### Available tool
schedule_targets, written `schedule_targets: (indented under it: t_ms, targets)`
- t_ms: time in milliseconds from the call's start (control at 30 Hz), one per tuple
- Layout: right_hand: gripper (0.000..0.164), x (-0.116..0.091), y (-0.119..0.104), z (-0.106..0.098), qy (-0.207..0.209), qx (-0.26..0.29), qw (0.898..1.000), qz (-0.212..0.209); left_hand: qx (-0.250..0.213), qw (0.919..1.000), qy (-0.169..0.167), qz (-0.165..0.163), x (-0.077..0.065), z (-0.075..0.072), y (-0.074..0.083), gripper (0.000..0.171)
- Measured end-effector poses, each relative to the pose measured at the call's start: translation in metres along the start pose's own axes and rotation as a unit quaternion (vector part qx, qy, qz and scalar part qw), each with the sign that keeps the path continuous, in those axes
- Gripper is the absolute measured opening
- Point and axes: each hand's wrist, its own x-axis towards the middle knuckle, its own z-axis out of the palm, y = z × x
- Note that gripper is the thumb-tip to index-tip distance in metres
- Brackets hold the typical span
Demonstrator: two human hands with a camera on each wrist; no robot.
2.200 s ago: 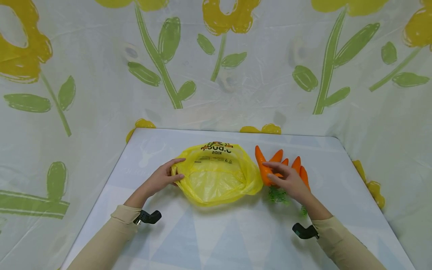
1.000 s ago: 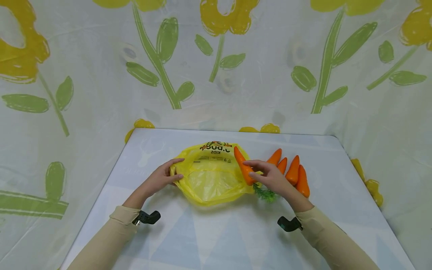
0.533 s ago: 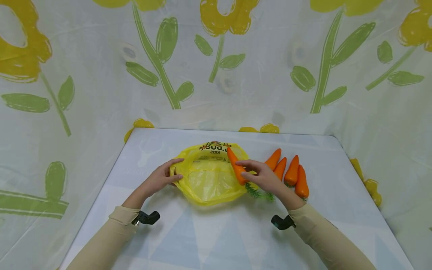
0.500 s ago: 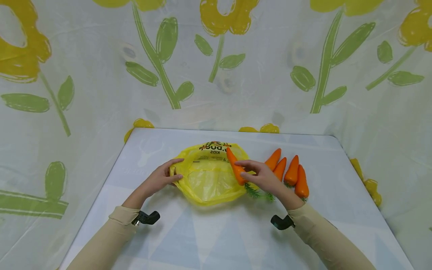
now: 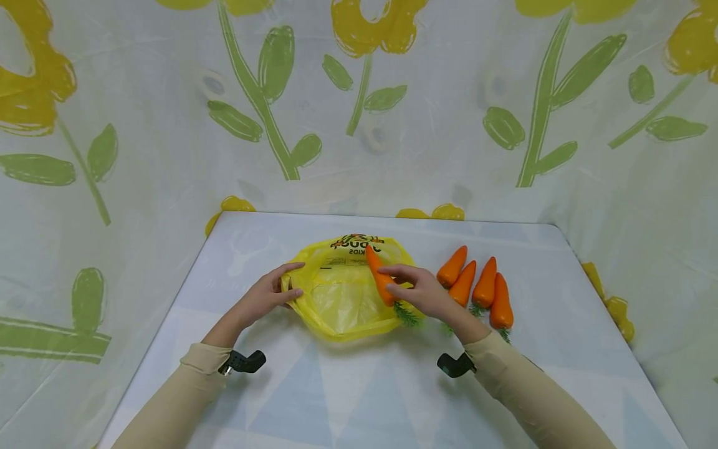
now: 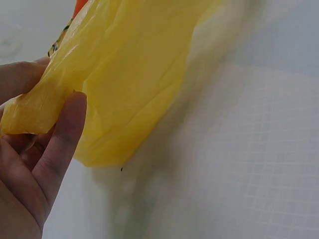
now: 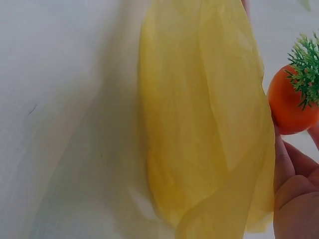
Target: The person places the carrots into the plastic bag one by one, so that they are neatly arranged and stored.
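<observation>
A yellow plastic bag [image 5: 342, 305] with black lettering stands on the table, its mouth spread wide. My left hand [image 5: 268, 295] grips the bag's left rim between thumb and fingers; in the left wrist view the folded plastic [image 6: 40, 109] passes between them. Over the right part of the bag's mouth, my right hand [image 5: 421, 290] pinches an orange carrot [image 5: 380, 277], tip pointing away and green top [image 5: 406, 314] toward me. In the right wrist view the carrot's blunt end [image 7: 289, 102] sits beside the bag's side [image 7: 199, 114].
Several more carrots [image 5: 484, 284] lie in a loose group on the table [image 5: 359, 399] to the right of the bag, partly behind the right wrist. A flower-printed curtain [image 5: 437, 137] hangs behind the table and along both sides.
My right hand has taken a carrot from the group on the right and carried it left over the bag's mouth. The left hand keeps its hold on the rim.
</observation>
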Motion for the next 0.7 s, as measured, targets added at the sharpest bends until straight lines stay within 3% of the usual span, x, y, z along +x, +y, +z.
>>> schedule_targets:
  t_ms: [433, 700]
  targets:
    - [0.04, 0.018, -0.004, 0.009, -0.014, 0.025, 0.999, 0.019, 0.001, 1.0, -0.003, -0.004, 0.002, -0.002, 0.002, 0.067]
    - [0.04, 0.03, -0.001, 0.02, -0.022, 0.038, 0.999, 0.007, 0.0, 1.0, -0.006, -0.005, 0.001, -0.002, 0.004, 0.068]
